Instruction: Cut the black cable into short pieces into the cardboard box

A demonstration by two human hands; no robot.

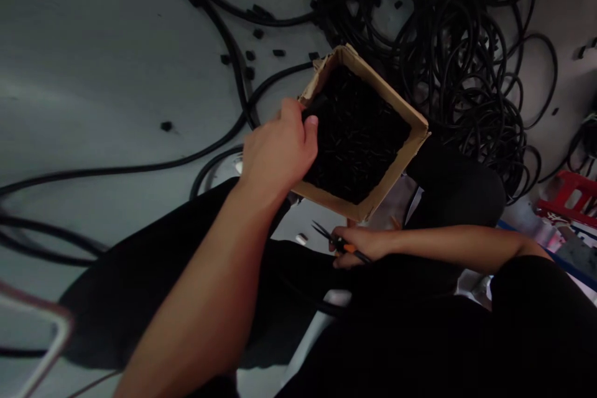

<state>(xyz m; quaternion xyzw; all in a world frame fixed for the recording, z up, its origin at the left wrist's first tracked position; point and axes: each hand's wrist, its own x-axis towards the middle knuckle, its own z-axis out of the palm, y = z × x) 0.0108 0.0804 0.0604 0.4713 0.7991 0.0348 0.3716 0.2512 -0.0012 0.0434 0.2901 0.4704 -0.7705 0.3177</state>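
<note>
My left hand (284, 143) is at the left edge of an open cardboard box (387, 90), its fingers closed round a black piece (314, 107) whose full shape is hard to make out. Many small black pieces (357, 137) fill the box. Below the box, my right hand (361, 245) is wrapped round a pair of pliers or snips (342, 244) with black and orange handles. The thin dark tips of this tool point up and left, slightly apart.
A big tangle of black cable (466, 56) lies on the floor beyond the box, with loops running left. Small black pieces (166, 126) are scattered on the grey floor (93, 74). A red plastic item (569, 196) is at the right.
</note>
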